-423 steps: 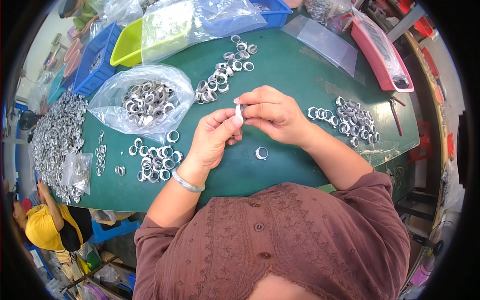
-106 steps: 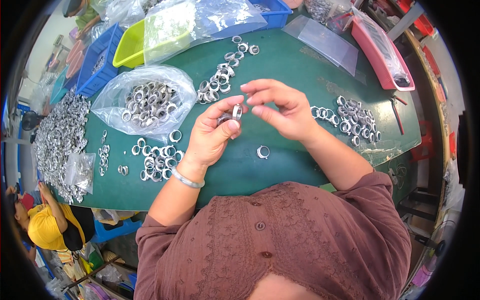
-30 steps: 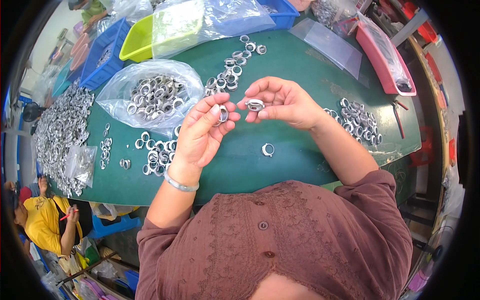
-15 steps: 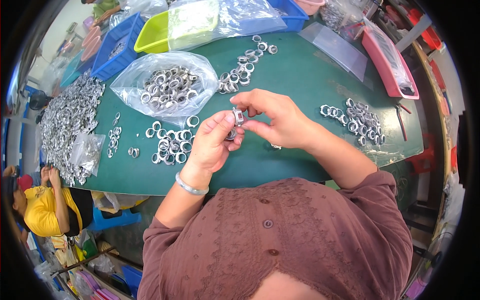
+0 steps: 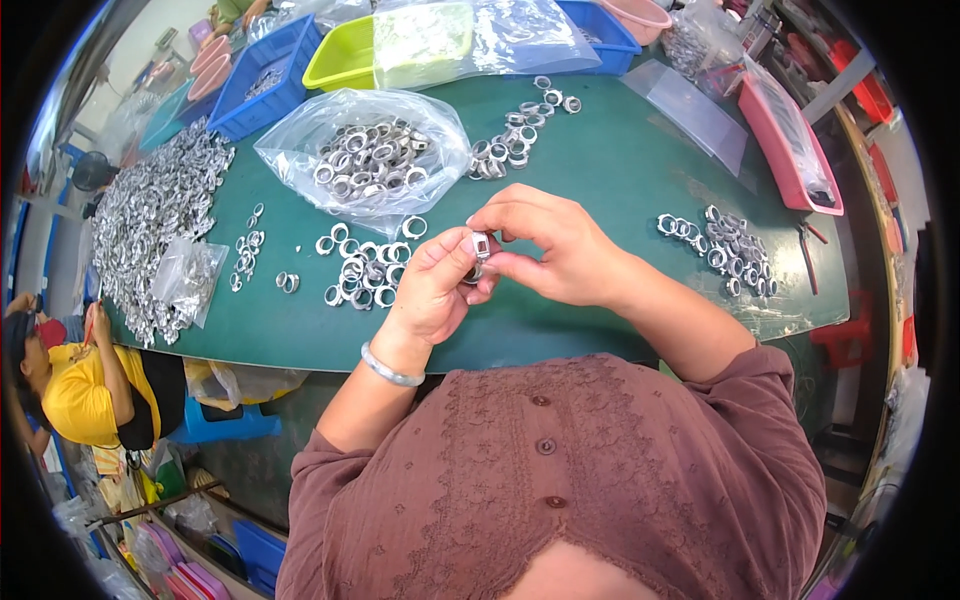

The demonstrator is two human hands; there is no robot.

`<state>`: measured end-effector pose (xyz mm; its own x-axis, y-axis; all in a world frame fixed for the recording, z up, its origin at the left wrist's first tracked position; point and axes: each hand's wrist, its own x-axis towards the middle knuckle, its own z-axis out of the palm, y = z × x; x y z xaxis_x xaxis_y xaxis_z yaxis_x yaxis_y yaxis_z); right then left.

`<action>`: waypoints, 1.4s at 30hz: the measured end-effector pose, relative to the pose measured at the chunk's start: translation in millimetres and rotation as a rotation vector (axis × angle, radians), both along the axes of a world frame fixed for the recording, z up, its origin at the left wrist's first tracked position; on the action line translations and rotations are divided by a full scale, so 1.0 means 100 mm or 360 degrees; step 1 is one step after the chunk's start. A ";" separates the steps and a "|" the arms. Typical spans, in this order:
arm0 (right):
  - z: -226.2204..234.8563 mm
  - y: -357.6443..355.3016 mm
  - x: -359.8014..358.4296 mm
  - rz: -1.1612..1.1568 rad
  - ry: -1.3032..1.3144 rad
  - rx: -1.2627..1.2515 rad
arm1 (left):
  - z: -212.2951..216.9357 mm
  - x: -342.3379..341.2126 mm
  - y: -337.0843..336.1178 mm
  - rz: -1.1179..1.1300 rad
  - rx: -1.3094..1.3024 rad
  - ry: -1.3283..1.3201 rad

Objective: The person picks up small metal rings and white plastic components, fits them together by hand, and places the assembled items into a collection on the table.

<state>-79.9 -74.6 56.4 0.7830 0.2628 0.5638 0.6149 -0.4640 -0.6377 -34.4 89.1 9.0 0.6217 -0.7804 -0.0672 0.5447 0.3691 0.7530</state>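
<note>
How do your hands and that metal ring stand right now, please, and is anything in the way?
Left hand pinching metal ring; right hand at it, grip unclear; loose rings on green table; nothing visibly in the way.

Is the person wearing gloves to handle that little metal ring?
No, the left hand and right hand are both bare, with uncovered fingers at the metal ring.

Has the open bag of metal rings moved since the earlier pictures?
No. The plastic bag keeps its place in front of the lime tray; the view shifted.
</note>
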 end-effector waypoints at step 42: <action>-0.23 0.41 0.09 0.0276 0.0599 0.0536 | -0.15 -0.14 0.37 0.0535 0.0136 -0.0236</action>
